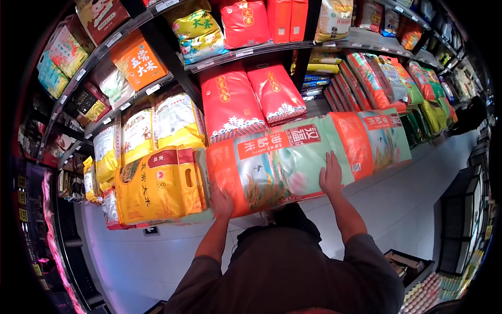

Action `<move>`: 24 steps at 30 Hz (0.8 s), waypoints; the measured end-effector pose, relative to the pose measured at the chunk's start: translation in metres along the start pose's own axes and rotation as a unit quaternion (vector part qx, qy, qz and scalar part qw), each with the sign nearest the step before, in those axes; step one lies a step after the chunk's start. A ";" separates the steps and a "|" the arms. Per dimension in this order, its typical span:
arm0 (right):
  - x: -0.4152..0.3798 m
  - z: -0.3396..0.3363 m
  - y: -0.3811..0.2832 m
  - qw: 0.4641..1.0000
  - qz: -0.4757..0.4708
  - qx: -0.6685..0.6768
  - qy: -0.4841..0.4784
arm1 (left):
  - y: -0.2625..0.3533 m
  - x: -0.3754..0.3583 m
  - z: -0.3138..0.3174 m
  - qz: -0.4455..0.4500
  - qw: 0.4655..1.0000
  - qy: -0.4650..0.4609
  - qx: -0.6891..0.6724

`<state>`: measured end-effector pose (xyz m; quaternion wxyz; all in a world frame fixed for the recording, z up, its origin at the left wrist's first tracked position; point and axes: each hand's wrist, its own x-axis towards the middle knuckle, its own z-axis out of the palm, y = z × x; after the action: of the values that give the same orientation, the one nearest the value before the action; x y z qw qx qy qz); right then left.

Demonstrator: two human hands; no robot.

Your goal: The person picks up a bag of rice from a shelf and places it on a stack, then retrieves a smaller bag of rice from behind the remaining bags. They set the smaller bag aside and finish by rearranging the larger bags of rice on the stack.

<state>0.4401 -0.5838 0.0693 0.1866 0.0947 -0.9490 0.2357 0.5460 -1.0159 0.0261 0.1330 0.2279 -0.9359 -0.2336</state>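
A large orange and green rice bag (261,180) lies in front of me at the shelf's front, with a similar bag (366,141) to its right. My left hand (220,203) rests at the near left edge of the first bag, fingers apart. My right hand (330,175) lies with its fingers stretched out on the green part near the join of the two bags. A yellow rice bag (157,186) with a handle hole is left of my left hand. Behind the orange and green bags stand two red rice bags (230,99).
Shelves (251,51) hold many more rice bags above and to both sides. Pale floor tiles (130,256) show below. At the lower right are egg trays (422,294) and a dark crate (410,266). A black display unit (460,220) stands at the right.
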 end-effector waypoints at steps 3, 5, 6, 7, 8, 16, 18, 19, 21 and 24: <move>-0.003 0.015 -0.005 0.998 0.057 -0.006 0.026 | -0.015 0.003 0.003 -0.020 0.999 -0.039 -0.012; -0.010 0.016 -0.011 0.995 0.097 -0.025 0.027 | -0.025 0.000 0.008 -0.012 0.999 -0.034 -0.013; -0.015 0.017 -0.014 0.993 0.102 -0.043 0.030 | -0.030 -0.002 0.010 -0.008 0.999 -0.030 -0.011; -0.021 0.017 -0.016 0.992 0.106 -0.062 0.031 | -0.032 -0.005 0.010 -0.006 0.999 -0.032 -0.011; -0.028 0.016 -0.018 0.992 0.109 -0.062 0.033 | -0.033 -0.007 0.011 0.005 1.000 -0.007 -0.027; -0.067 -0.004 -0.021 0.990 0.094 -0.100 0.014 | -0.038 -0.030 0.012 0.055 0.993 0.073 -0.077; -0.068 -0.005 -0.010 0.993 0.075 -0.087 0.023 | -0.042 -0.031 0.012 0.066 0.991 0.074 -0.085; -0.066 -0.007 -0.007 0.995 0.056 -0.073 0.028 | -0.042 -0.031 0.012 0.068 0.991 0.073 -0.086; -0.061 -0.010 -0.003 0.996 0.063 -0.065 0.028 | -0.042 -0.033 0.010 0.059 0.992 0.066 -0.095; -0.051 -0.012 -0.004 0.993 0.101 -0.060 0.009 | -0.036 -0.033 0.007 0.038 0.991 0.064 -0.112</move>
<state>0.4910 -0.5765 0.0608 0.1761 -0.0152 -0.9643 0.1972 0.5850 -1.0255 -0.0025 0.2262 0.1899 -0.9013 -0.3168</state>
